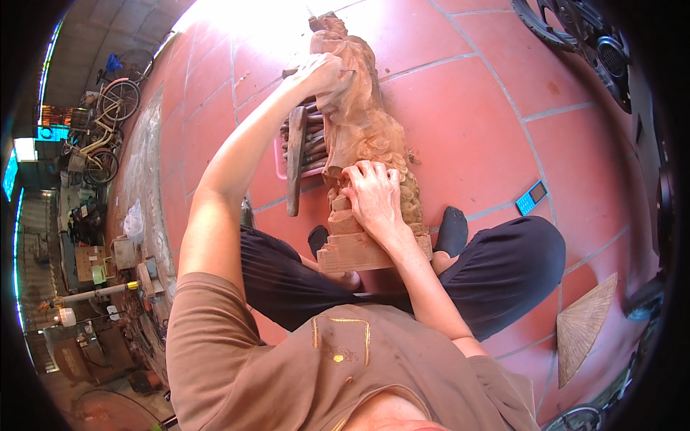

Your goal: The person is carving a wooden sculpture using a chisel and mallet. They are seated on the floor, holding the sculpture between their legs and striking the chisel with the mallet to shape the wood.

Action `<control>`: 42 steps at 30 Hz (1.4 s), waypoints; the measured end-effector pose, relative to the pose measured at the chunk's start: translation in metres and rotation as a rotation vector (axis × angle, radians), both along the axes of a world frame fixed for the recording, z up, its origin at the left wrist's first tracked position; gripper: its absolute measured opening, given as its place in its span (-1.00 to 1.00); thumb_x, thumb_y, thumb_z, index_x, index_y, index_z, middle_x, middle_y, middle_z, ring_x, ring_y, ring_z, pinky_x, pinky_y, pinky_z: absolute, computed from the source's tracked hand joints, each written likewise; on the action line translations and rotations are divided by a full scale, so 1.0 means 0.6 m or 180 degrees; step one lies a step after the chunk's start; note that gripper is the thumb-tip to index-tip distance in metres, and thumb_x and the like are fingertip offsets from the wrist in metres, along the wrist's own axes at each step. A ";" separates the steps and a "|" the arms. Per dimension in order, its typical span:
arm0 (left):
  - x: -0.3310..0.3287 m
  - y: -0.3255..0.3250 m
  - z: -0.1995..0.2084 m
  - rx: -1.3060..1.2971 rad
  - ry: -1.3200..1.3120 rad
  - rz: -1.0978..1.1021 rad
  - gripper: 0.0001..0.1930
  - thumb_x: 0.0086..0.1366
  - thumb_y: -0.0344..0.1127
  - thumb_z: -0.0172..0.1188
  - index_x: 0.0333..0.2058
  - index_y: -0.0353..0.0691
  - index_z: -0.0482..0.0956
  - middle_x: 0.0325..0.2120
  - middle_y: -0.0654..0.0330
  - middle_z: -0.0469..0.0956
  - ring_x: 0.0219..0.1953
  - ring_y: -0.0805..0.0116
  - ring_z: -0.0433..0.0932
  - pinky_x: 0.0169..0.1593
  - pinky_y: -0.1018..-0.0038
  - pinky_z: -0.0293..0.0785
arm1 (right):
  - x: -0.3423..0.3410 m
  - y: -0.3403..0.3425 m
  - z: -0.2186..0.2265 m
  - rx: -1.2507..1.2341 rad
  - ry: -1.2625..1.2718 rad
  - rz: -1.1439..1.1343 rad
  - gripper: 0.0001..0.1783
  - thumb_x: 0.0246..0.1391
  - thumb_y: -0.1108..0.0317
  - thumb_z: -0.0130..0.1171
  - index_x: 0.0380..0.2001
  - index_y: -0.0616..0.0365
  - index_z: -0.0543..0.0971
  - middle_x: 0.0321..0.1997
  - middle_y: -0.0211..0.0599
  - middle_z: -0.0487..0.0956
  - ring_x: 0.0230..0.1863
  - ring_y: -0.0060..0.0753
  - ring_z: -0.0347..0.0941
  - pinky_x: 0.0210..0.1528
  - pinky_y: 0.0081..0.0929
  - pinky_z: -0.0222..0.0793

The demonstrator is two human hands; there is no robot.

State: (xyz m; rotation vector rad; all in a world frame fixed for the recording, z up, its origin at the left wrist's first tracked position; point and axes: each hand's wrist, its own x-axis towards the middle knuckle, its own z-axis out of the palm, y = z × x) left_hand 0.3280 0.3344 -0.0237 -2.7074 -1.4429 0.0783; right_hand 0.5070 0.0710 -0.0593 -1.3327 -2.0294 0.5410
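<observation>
A long carved wooden statue (370,133) lies between my legs, its square base (352,253) toward me and its narrow top away. Near the far end, my left hand (321,74) is closed in a fist against the carving. A short brown end shows on one side of that fist and a thin tip on the other, like a slim wood-handled carving tool; most of it is hidden. My right hand (374,195) rests on the lower part above the base, fingers bent and gripping the wood. To the left, a flat wooden bar (295,161) lies across several wood-handled tools (313,140) in a pink tray (279,159).
Red tiles (460,108) cover the floor. To the right are a blue keypad phone (531,198), a conical straw hat (586,330) and a motorbike (582,36). Bicycles (108,129) and clutter line the left side. My bent legs (496,276) flank the base.
</observation>
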 end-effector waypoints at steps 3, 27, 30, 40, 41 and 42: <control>0.001 -0.006 0.023 -0.0562 0.0836 0.0206 -0.76 0.22 -0.33 0.15 -0.18 -0.11 0.73 -0.43 -0.06 0.65 -0.39 0.02 0.64 -0.27 0.16 0.53 | 0.002 0.001 -0.004 -0.0033 0.0008 0.0000 -0.66 -0.03 0.26 0.36 -0.13 -0.02 0.59 -0.09 -0.35 0.52 0.05 -0.21 0.41 0.05 -0.14 0.19; -0.022 0.028 0.058 -0.0767 0.0117 -0.0255 -0.72 0.11 -0.46 0.12 -0.23 -0.13 0.74 -0.40 -0.06 0.66 -0.44 0.03 0.61 -0.30 0.19 0.49 | -0.001 0.000 -0.005 0.0163 0.0025 -0.0008 -0.66 -0.05 0.25 0.37 -0.16 0.00 0.57 -0.13 -0.34 0.51 -0.01 -0.22 0.41 0.01 -0.13 0.18; -0.012 0.009 -0.001 -0.0082 -0.0393 0.0031 -0.78 0.12 -0.46 0.12 -0.31 -0.18 0.72 -0.44 -0.08 0.64 -0.46 0.03 0.61 -0.33 0.15 0.48 | -0.005 -0.002 -0.004 0.0187 -0.0019 0.0001 -0.66 -0.04 0.25 0.37 -0.16 0.00 0.58 -0.13 -0.34 0.51 -0.01 -0.22 0.41 0.01 -0.14 0.18; 0.016 -0.043 0.081 -0.1106 0.0244 -0.0118 -0.66 0.13 -0.48 0.12 -0.14 -0.10 0.74 -0.46 -0.06 0.65 -0.45 0.07 0.61 -0.26 0.22 0.52 | 0.003 -0.001 0.002 -0.0052 -0.0018 0.0041 -0.62 -0.04 0.27 0.37 -0.10 -0.01 0.58 -0.08 -0.35 0.52 0.05 -0.21 0.40 0.04 -0.15 0.19; 0.025 -0.034 0.091 -0.1005 0.0221 0.0051 -0.65 0.14 -0.49 0.12 -0.12 -0.08 0.74 -0.43 -0.06 0.66 -0.43 0.07 0.61 -0.24 0.23 0.53 | 0.004 0.000 0.002 -0.0063 -0.0024 0.0021 -0.63 -0.04 0.28 0.37 -0.11 -0.01 0.58 -0.08 -0.35 0.52 0.05 -0.21 0.40 0.04 -0.15 0.19; 0.038 -0.024 0.101 -0.0904 0.0194 0.0212 -0.64 0.14 -0.49 0.13 -0.11 -0.07 0.74 -0.40 -0.05 0.67 -0.41 0.06 0.62 -0.23 0.24 0.54 | 0.005 0.001 0.002 -0.0074 -0.0034 -0.0006 -0.63 -0.04 0.28 0.37 -0.11 -0.01 0.58 -0.08 -0.35 0.52 0.05 -0.21 0.40 0.04 -0.15 0.19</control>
